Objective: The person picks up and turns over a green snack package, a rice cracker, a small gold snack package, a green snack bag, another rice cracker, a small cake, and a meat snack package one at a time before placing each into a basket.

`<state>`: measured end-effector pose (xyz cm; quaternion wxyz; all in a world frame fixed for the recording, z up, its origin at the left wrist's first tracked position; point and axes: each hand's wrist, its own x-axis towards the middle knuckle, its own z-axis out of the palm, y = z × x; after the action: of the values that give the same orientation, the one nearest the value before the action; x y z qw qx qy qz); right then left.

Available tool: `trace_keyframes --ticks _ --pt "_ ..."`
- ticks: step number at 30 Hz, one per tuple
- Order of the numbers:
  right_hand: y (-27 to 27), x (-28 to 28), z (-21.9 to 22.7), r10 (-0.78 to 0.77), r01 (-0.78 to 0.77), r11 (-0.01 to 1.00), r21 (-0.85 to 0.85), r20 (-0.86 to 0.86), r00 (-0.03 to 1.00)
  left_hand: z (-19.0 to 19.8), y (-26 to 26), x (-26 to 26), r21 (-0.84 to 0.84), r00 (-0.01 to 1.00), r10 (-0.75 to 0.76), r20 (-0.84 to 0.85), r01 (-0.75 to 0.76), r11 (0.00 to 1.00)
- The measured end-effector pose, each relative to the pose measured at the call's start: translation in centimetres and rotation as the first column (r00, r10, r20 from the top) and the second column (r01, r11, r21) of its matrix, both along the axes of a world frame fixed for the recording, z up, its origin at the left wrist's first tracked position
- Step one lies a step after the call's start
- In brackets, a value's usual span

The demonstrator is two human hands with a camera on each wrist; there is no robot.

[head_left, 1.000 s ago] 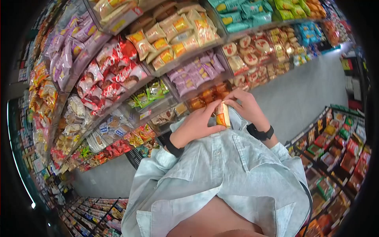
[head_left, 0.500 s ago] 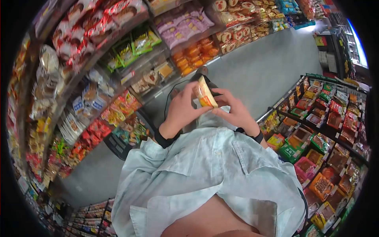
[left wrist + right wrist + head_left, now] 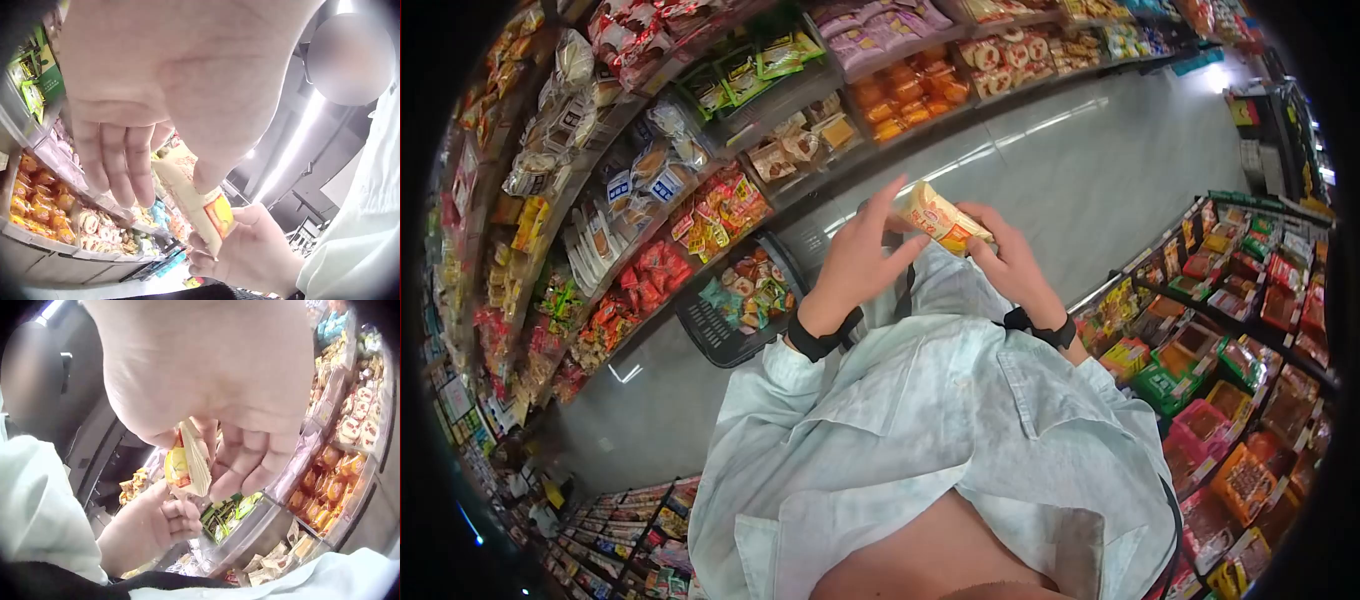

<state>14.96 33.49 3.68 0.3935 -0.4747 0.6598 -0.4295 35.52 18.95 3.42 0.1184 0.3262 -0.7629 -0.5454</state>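
A cream-and-yellow snack packet [image 3: 945, 218] with crimped ends is held in front of the body. My right hand [image 3: 1012, 262] pinches its right end between thumb and fingers. At the packet's other end is my left hand [image 3: 862, 258], its fingers spread and fairly straight. Its thumb [image 3: 207, 178] overlaps the wrapper in the left wrist view. From the right wrist, the packet's crimped end [image 3: 199, 469] shows below the right palm, and the left hand [image 3: 147, 525] appears beyond it.
Tiered bins of wrapped snacks run along the left and front, including orange-coloured packets [image 3: 908, 95] and green packets [image 3: 750, 70]. A dark shopping basket [image 3: 710, 335] with colourful packets stands on the floor beside the shelves. Boxed goods fill a low rack [image 3: 1200, 330] at right.
The view first tipped down from the upper shelves toward the floor, bringing the basket into fuller view. The packet turned to show its printed face, and the left fingers loosened from it.
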Motion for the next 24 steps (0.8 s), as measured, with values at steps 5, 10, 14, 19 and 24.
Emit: trace_keyframes --ticks 5,10,14,19,24 --pt "9.4 -0.2 -1.9 -0.104 0.094 0.994 0.051 0.241 0.965 -1.3 8.3 -0.2 -0.098 0.993 -0.117 -0.033 0.113 0.989" --pt "16.2 0.5 -5.9 -0.308 0.252 0.950 0.187 0.413 0.857 0.8 18.4 -0.7 0.082 0.998 -0.067 0.010 0.066 0.995" --pt "18.4 1.5 -6.5 -0.296 0.220 0.953 0.209 0.480 0.826 1.7 23.1 1.7 0.046 0.989 -0.125 0.075 0.122 0.992" --pt "18.6 3.6 -4.8 -0.076 0.006 0.973 0.230 0.298 0.952 -0.3 24.5 4.8 -0.123 0.960 -0.220 0.172 0.242 0.962" --pt "17.1 7.2 -5.0 0.006 -0.062 0.967 0.246 0.224 0.975 0.8 25.9 7.0 -0.126 0.975 -0.146 0.169 0.168 0.978"
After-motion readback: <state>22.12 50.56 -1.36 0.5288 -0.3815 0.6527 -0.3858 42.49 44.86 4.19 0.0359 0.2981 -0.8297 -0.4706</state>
